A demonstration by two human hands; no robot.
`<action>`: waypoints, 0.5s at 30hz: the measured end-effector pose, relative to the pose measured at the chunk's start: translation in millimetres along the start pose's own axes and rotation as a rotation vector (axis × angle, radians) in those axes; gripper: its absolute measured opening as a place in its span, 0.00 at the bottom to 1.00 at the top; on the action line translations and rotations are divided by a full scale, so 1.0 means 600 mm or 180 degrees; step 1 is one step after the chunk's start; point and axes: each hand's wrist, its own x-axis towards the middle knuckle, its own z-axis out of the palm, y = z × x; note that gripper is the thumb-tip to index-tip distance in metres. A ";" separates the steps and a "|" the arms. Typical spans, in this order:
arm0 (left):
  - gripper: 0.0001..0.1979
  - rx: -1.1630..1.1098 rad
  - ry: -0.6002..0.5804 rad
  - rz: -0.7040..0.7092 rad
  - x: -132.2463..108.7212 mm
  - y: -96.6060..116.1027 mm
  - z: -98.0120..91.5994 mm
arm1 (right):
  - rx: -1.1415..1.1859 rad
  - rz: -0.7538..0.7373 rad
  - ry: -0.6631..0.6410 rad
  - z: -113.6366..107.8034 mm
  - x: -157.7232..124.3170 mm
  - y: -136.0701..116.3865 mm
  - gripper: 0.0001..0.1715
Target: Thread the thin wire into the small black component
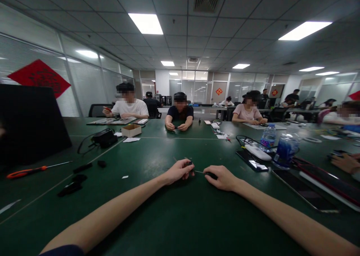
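My right hand (221,177) is closed around the dark handle of a small screwdriver (211,175). Its thin metal shaft points left, and the tip ends close to the fingers of my left hand (180,171). That hand pinches a small dark piece (190,163), mostly covered by the thumb and fingers, so its kind is hidden. Both hands are just above the green tabletop (174,218). To the left of them lies a small white scrap of paper (125,177).
At left lie an orange-and-black screwdriver (30,171), black parts (71,186) and a dark panel (28,125). A cardboard box (131,130) stands farther back. On the right are phones (303,190), a white device (257,151) and water bottles (286,149). Other people sit around the table.
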 end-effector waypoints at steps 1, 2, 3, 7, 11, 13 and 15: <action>0.21 0.0016 -0.0001 -0.0001 -0.001 0.001 0.000 | -0.0005 0.0008 -0.0003 0.000 0.000 0.000 0.15; 0.21 0.0027 -0.0008 -0.0005 -0.001 0.003 0.000 | -0.0012 0.0017 -0.0007 -0.001 0.000 -0.001 0.15; 0.22 0.0035 -0.0019 -0.0009 -0.002 0.004 0.001 | -0.0019 0.0023 -0.0014 -0.001 0.000 -0.001 0.15; 0.22 0.0061 -0.0069 -0.0007 -0.005 0.010 0.001 | -0.0048 0.0042 -0.0041 0.001 0.001 0.000 0.15; 0.21 0.0125 -0.0084 -0.0018 -0.006 0.013 0.001 | -0.0059 0.0036 -0.0085 0.001 0.001 -0.001 0.15; 0.21 0.0151 -0.0102 -0.0034 -0.006 0.013 0.000 | -0.0068 0.0029 -0.0089 0.000 0.000 -0.002 0.15; 0.21 0.0163 -0.0092 -0.0026 -0.006 0.013 0.000 | -0.0081 0.0030 -0.0084 -0.002 -0.001 -0.002 0.16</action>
